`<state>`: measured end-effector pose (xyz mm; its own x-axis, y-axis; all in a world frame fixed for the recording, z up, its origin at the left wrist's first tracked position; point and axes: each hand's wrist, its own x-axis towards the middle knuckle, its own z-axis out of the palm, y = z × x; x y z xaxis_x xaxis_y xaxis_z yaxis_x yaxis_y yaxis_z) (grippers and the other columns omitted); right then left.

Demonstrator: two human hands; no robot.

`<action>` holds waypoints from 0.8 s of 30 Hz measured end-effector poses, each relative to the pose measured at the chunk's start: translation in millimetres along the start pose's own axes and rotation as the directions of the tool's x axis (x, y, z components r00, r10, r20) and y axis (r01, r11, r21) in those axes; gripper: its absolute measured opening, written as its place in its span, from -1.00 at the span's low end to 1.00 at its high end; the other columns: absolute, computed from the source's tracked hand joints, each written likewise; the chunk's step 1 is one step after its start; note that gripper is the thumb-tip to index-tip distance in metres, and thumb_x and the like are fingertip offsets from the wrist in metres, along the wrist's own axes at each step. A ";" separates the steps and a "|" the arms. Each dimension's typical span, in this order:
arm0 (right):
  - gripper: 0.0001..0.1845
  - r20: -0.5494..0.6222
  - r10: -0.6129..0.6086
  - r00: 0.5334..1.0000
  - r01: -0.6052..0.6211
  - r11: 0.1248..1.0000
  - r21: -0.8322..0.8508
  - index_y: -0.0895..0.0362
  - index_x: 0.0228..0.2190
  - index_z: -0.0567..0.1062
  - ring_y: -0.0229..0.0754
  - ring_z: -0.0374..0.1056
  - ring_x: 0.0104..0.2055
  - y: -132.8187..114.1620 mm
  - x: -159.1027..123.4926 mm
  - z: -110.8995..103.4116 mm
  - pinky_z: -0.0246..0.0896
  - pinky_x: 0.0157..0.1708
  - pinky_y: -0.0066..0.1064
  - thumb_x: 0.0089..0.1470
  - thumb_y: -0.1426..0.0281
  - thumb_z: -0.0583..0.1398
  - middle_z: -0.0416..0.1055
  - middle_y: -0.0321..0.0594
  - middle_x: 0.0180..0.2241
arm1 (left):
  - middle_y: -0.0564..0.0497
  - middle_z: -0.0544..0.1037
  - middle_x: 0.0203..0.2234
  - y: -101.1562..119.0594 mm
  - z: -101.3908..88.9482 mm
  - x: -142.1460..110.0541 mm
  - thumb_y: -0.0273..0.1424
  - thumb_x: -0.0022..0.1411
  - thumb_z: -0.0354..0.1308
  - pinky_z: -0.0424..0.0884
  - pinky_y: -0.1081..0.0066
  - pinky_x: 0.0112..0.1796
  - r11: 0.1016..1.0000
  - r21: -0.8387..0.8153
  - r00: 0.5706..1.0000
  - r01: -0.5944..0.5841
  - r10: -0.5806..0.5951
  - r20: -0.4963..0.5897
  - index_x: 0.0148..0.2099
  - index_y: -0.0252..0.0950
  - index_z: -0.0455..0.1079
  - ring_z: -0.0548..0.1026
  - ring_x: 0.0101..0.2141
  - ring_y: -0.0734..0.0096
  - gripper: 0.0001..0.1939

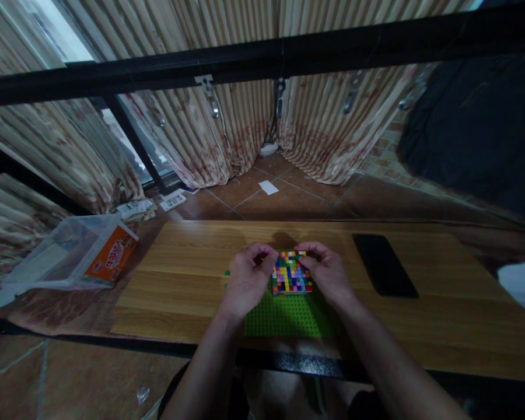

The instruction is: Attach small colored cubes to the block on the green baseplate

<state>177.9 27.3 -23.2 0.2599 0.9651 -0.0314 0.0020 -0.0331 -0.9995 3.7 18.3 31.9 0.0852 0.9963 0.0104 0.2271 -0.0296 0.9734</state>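
A green studded baseplate (pixel 289 318) lies on the wooden table (pixel 179 280) in front of me. On its far half sits a block of many small bricks (pixel 291 274) in mixed colours. My left hand (pixel 247 280) grips the block's left edge with curled fingers. My right hand (pixel 328 274) grips its right edge the same way. Both thumbs and fingertips pinch at the block's far corners.
A black phone (pixel 384 265) lies flat on the table to the right. A clear plastic box (pixel 72 251) with an orange label stands off the table's left end. A black bar (pixel 262 58) crosses overhead; curtains hang behind, papers lie on the tiled floor.
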 end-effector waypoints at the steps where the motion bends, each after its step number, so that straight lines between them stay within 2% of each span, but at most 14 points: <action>1: -0.76 -0.003 0.000 1.000 0.000 1.000 0.016 0.09 -0.42 0.56 -0.10 0.46 -0.28 -0.4 0.0 0.4 0.33 -0.19 -0.26 -0.26 0.30 0.31 0.59 -0.19 -0.34 | 0.05 0.49 -0.49 -0.3 0.2 0.1 -0.37 0.20 0.17 0.31 0.45 -0.39 1.000 0.003 1.000 -0.001 0.001 -0.001 -0.35 -0.31 0.46 0.40 -0.46 0.46 -0.87; 4: -0.71 -0.014 0.031 0.999 -0.030 0.998 0.057 0.09 -0.39 0.55 -0.07 0.48 -0.23 -1.0 -0.6 2.1 0.34 -0.14 -0.22 -0.29 0.30 0.32 0.60 -0.18 -0.31 | 0.05 0.49 -0.48 -2.3 1.2 0.3 -0.36 0.20 0.18 0.31 0.45 -0.39 1.000 -0.012 1.000 -0.001 0.001 -0.003 -0.35 -0.31 0.46 0.40 -0.45 0.46 -0.87; 8: -0.66 -0.022 0.074 0.997 -0.072 0.995 0.071 0.09 -0.34 0.53 -0.07 0.49 -0.24 0.9 -1.3 4.0 0.36 -0.17 -0.22 -0.29 0.30 0.31 0.60 -0.17 -0.30 | 0.05 0.50 -0.48 -5.7 2.9 0.8 -0.37 0.19 0.19 0.33 0.45 -0.39 0.999 -0.052 1.000 0.010 -0.010 -0.005 -0.33 -0.31 0.47 0.41 -0.45 0.46 -0.89; 12: -0.65 0.005 0.041 0.999 -0.041 0.999 0.032 0.09 -0.29 0.54 -0.07 0.50 -0.24 4.7 -0.5 2.1 0.37 -0.20 -0.23 -0.24 0.29 0.28 0.61 -0.17 -0.29 | 0.05 0.52 -0.48 -5.8 4.5 1.1 -0.37 0.18 0.21 0.34 0.45 -0.38 0.991 -0.119 0.998 0.058 -0.057 0.012 -0.28 -0.32 0.51 0.43 -0.44 0.46 -0.87; 15: -0.64 0.006 -0.069 0.998 0.069 0.996 -0.047 0.09 -0.23 0.56 -0.06 0.50 -0.18 2.3 -1.7 -2.1 0.37 -0.13 -0.19 -0.16 0.29 0.28 0.61 -0.15 -0.24 | 0.05 0.53 -0.46 -1.3 5.7 -0.6 -0.36 0.13 0.27 0.36 0.47 -0.36 0.960 -0.250 0.992 0.127 -0.119 0.045 -0.29 -0.34 0.52 0.44 -0.43 0.48 -0.86; 18: -0.69 0.012 -0.224 0.975 0.223 0.963 -0.148 0.06 -0.17 0.59 -0.06 0.48 -0.10 -9.5 -7.1 -6.4 0.33 -0.04 -0.16 0.01 0.27 0.26 0.59 -0.15 -0.15 | 0.04 0.53 -0.44 4.7 6.2 -3.5 -0.34 0.06 0.35 0.37 0.48 -0.33 0.896 -0.393 0.978 0.206 -0.182 0.100 -0.30 -0.36 0.53 0.42 -0.44 0.53 -0.81; 21: -0.74 0.111 -0.352 0.929 0.367 0.915 -0.169 0.00 -0.14 0.60 -0.10 0.46 -0.04 -25.8 -15.4 -7.6 0.32 0.00 -0.19 0.14 0.28 0.22 0.57 -0.19 -0.11 | 0.05 0.53 -0.44 8.2 5.8 -5.2 -0.29 -0.01 0.43 0.37 0.48 -0.34 0.810 -0.511 0.958 0.286 -0.228 0.175 -0.30 -0.36 0.53 0.41 -0.47 0.57 -0.73; 24: -0.76 0.212 -0.402 0.891 0.431 0.896 -0.110 -0.05 -0.13 0.62 -0.12 0.44 0.03 -36.5 -22.6 -5.0 0.30 0.07 -0.22 0.18 0.30 0.21 0.55 -0.22 -0.06 | 0.04 0.52 -0.46 8.3 5.4 -5.4 -0.28 -0.05 0.47 0.35 0.49 -0.35 0.738 -0.588 0.942 0.331 -0.220 0.254 -0.30 -0.36 0.55 0.41 -0.47 0.59 -0.70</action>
<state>176.8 5.3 14.1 0.0261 0.9280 0.3717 0.2199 0.3574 -0.9077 10.3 12.3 38.7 0.2766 0.9243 -0.2629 -0.3744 0.3556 0.8564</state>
